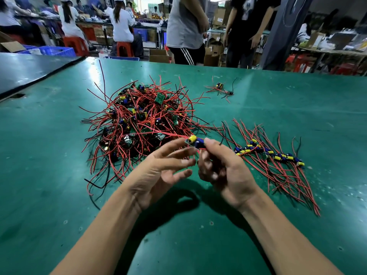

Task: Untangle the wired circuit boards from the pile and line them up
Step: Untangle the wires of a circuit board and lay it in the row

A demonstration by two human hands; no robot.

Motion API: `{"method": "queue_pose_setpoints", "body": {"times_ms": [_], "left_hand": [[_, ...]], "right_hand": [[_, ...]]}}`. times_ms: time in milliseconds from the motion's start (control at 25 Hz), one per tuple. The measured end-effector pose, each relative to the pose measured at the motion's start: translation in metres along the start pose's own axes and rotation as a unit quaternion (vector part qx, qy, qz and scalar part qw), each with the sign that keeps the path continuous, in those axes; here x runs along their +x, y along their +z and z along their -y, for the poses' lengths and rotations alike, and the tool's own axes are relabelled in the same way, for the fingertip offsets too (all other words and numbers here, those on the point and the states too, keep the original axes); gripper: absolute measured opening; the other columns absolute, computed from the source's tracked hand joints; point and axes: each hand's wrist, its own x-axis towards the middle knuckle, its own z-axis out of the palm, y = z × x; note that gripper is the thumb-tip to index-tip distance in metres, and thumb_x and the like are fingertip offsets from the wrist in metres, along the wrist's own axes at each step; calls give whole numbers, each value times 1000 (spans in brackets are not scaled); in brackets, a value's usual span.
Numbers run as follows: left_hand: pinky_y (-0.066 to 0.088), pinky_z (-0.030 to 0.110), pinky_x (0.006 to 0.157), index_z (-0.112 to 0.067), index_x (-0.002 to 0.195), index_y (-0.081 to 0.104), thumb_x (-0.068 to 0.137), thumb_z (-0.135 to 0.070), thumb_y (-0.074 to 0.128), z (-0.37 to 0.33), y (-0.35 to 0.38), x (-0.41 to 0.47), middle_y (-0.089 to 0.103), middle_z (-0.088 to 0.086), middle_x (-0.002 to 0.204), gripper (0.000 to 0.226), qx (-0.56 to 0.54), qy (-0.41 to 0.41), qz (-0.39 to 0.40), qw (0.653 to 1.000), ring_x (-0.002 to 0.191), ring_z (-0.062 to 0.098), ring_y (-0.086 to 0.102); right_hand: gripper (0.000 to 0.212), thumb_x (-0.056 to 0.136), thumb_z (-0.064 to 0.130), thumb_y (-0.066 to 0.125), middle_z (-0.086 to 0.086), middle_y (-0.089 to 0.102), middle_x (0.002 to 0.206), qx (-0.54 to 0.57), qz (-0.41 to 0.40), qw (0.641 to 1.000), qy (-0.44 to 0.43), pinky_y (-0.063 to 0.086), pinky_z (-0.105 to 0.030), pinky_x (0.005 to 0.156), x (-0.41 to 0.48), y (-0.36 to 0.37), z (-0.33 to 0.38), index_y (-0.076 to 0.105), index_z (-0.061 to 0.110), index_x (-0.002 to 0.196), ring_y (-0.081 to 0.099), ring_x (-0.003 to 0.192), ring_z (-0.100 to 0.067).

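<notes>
Tangled pile of red- and black-wired green circuit boards (143,120): left-centre on green matte tabletop (49,165). Left hand (158,169): fingers spread, gripping nothing. Small board with yellow and blue components (194,141): pinched by right hand (224,169), red leads trailing into pile. Judgement: comb leads free with left fingers, pull slowly, then lay beside row of sorted boards (268,153), right.

No legible txt.
Print on brown cardboard boxes (219,16) at back too blurred; small green circuit boards (159,98) show no readable mrkgs.
</notes>
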Motion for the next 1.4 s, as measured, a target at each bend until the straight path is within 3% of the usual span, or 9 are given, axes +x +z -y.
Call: {"method": "queue_pose_setpoints", "body": {"times_ms": [120,240,360,480,600,800,1040,1280,1400], "left_hand": [[51,19,50,-9,98,68,83,-15,60,7,4,-1,66,6,73,18,37,-49,5,998,56,14,61],[50,19,43,-11,74,77,83,-39,58,7,7,-4,66,5,67,35,65,-91,32,993,48,12,61],[56,21,51,-6,91,76,80,-29,62,6,6,-7,73,11,82,30,46,-89,48,994,59,15,69],[60,25,61,-2,111,57,79,-14,64,9,4,-6,73,15,92,35,30,-70,55,996,70,19,73],[61,28,65,-3,117,53,78,-5,70,10,3,-5,71,18,95,42,10,-66,65,996,76,23,74],[60,29,69,-6,100,76,83,-5,61,12,0,-4,74,18,100,22,43,-56,79,994,83,25,74],[61,36,73,-5,98,76,81,-22,72,15,4,-3,72,24,101,24,105,-29,63,992,82,29,74],[57,28,53,0,83,73,80,-10,67,18,8,-2,66,13,72,12,171,-32,0,985,58,19,63],[43,19,44,-4,79,71,91,-7,58,22,9,-2,64,7,68,18,270,3,-29,962,52,13,55]], "right_hand": [[27,81,30,67,7,39,49,0,39,998,47,11,-26,47,-3,-5,6,56,21,58,28,39,-5],[24,75,29,69,7,35,50,-38,35,995,80,11,-27,50,-3,-7,7,56,24,55,21,46,-8],[22,78,33,67,5,38,58,-72,-9,994,86,20,-31,57,0,-10,5,56,25,60,29,56,-12],[16,77,39,71,7,45,59,-85,-27,994,63,28,-23,51,2,-10,3,67,25,69,42,49,-6],[20,69,37,84,9,40,56,12,5,999,46,23,-16,45,3,-15,4,74,22,76,35,39,-1],[38,55,26,98,4,59,68,109,49,991,56,45,-13,46,4,-24,6,79,13,86,46,45,-3],[25,67,37,86,4,50,65,7,10,999,51,34,-14,40,10,-24,-1,74,17,78,38,41,-2],[21,71,29,86,-5,63,72,-54,17,993,105,43,-29,58,8,-20,-8,73,15,81,58,60,-15],[25,67,23,87,-6,66,73,-54,-21,992,108,44,-24,55,10,-18,-13,70,13,83,55,58,-13]]}}
